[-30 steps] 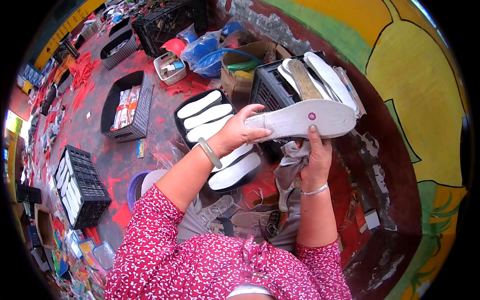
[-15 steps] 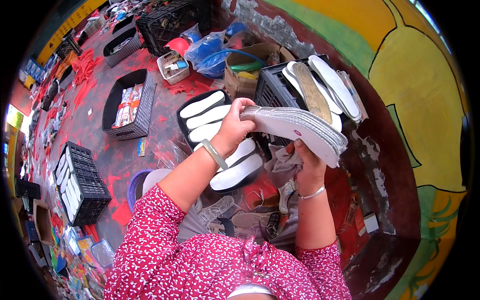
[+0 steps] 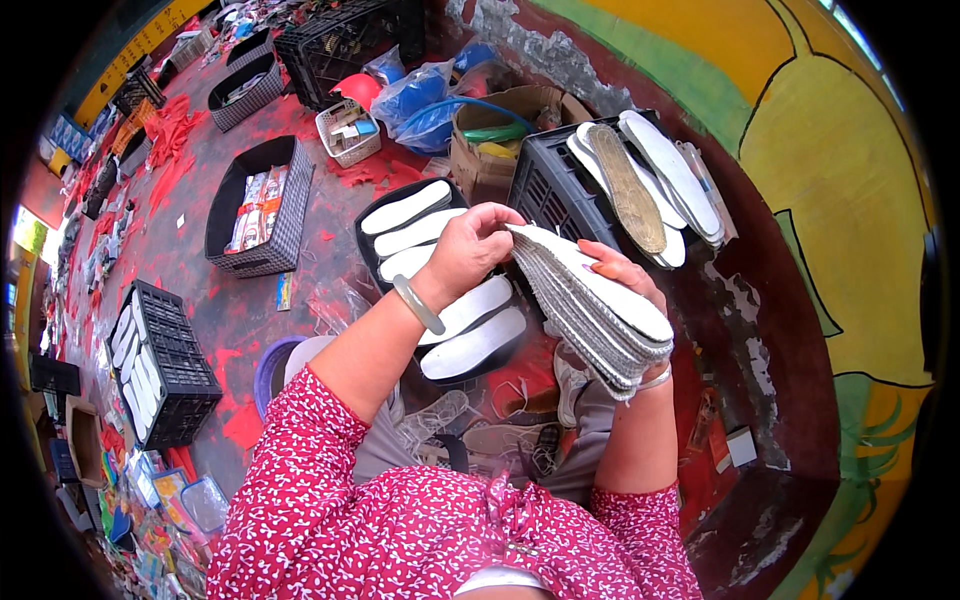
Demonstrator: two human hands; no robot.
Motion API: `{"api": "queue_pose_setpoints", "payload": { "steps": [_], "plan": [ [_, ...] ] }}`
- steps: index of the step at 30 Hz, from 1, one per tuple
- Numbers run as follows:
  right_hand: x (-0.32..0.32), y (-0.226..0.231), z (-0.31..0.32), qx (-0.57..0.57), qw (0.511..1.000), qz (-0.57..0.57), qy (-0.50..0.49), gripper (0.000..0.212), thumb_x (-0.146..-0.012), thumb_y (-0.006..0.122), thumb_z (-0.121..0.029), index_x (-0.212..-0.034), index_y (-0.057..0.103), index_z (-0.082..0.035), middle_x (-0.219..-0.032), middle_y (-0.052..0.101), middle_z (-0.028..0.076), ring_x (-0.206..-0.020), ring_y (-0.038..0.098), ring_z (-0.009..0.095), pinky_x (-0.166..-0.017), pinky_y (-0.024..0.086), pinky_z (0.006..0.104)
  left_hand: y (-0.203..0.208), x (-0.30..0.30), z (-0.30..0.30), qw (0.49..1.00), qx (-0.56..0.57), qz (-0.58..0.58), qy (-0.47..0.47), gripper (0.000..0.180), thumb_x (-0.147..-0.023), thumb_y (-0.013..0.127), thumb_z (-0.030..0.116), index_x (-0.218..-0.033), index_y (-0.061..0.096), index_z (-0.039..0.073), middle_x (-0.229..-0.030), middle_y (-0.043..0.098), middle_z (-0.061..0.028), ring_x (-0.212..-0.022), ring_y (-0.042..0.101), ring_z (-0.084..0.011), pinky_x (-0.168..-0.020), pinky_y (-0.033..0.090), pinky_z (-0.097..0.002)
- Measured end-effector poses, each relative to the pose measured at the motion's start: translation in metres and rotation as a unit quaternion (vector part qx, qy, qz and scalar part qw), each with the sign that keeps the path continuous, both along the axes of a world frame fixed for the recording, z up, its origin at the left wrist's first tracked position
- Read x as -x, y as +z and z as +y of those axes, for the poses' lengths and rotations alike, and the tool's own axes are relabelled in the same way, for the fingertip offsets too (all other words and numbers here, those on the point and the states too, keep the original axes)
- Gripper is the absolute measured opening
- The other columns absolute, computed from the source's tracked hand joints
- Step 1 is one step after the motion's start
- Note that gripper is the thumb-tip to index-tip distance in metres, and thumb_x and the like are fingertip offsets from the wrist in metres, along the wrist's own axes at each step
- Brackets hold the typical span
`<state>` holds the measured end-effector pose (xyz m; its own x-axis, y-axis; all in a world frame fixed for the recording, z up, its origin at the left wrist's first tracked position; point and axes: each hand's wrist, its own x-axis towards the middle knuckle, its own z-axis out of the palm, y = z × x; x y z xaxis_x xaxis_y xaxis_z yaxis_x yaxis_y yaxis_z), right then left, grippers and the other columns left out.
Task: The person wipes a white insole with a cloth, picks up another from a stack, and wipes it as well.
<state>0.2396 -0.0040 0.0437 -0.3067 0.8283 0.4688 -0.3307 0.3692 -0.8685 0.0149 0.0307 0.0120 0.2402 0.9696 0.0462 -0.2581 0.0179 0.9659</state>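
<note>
A thick stack of white shoe insoles [image 3: 595, 300] with grey layered edges is held between my two hands, its layers fanned a little. My left hand [image 3: 475, 250] pinches the stack's upper-left end between thumb and fingers. Around its far right side wraps my right hand [image 3: 628, 272], fingers over the edge; its thumb is hidden behind the stack. Just beyond my left forearm, a black bin [image 3: 368, 240] holds several white insoles [image 3: 408, 208] in a row. To the right, a brown insole [image 3: 625, 190] and more white insoles [image 3: 672, 175] lie on a dark crate [image 3: 560, 180].
A cardboard box [image 3: 480, 165] stands behind the bin, near blue plastic bags [image 3: 425, 100] and a small white basket [image 3: 348, 150]. At left are a grey woven basket [image 3: 258, 210] and a black crate of insoles [image 3: 180, 360]. A peeling wall [image 3: 740, 290] runs along the right.
My right hand has turned the stack, so its grey edges now face me and its far end hangs lower. The right fingers have come over the far side. My left hand stays at its end.
</note>
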Motion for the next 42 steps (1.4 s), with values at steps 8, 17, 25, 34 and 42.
{"api": "queue_pose_setpoints", "payload": {
  "steps": [8,17,25,34,42],
  "plan": [
    [0.004,0.013,-0.015,0.051,0.998,-0.037,0.023,0.024,-0.08,0.057,-0.004,-0.102,0.065,0.004,-0.126,0.05,0.021,-0.112,0.055,0.023,-0.094,0.047,0.0305,-0.014,-0.001,0.005,0.99,-0.11,0.045,0.077,0.02,-0.087,0.043,0.0,-0.1,0.059,0.0,-0.099,0.061,-0.0039,-0.088,0.056,-0.0072,-0.079,0.047,-0.0222],
    [-0.003,0.003,-0.009,0.112,0.987,0.111,0.002,0.028,-0.078,0.066,-0.006,-0.104,0.06,0.004,-0.122,0.053,0.023,-0.107,0.058,0.024,-0.089,0.049,0.0309,0.0,0.024,0.016,0.991,-0.009,-0.06,-0.118,0.045,-0.087,0.058,0.021,-0.124,0.047,-0.001,-0.122,0.053,-0.0131,-0.111,0.054,-0.0217,-0.1,0.039,-0.0368],
    [0.004,-0.021,-0.002,0.396,0.844,0.355,-0.068,0.025,-0.084,0.063,-0.011,-0.106,0.053,-0.005,-0.087,0.059,0.008,-0.073,0.058,0.018,-0.07,0.051,0.034,0.003,-0.003,-0.004,0.897,0.124,-0.345,-0.247,0.07,-0.089,0.048,0.052,-0.137,0.034,0.002,-0.132,0.047,-0.0156,-0.118,0.05,-0.0279,-0.1,0.04,-0.0417],
    [0.025,-0.022,0.005,0.413,0.838,0.303,-0.188,0.04,-0.08,0.07,-0.017,-0.113,0.052,-0.004,-0.096,0.061,0.008,-0.078,0.059,0.018,-0.072,0.054,0.0343,-0.009,-0.035,-0.017,0.987,-0.107,0.028,0.114,0.086,-0.076,0.068,0.004,-0.143,0.014,0.003,-0.126,0.045,-0.0158,-0.112,0.051,-0.0218,-0.095,0.043,-0.0318],
    [0.035,-0.026,0.002,0.378,0.86,0.269,-0.211,0.039,-0.084,0.066,-0.016,-0.117,0.051,-0.001,-0.102,0.06,0.011,-0.078,0.062,0.019,-0.067,0.056,0.0327,-0.006,-0.032,-0.017,0.86,-0.285,0.346,0.243,0.093,-0.065,0.072,0.013,-0.14,0.018,0.0,-0.125,0.039,-0.0231,-0.115,0.043,-0.0339,-0.101,0.035,-0.0394]
  ]
}}
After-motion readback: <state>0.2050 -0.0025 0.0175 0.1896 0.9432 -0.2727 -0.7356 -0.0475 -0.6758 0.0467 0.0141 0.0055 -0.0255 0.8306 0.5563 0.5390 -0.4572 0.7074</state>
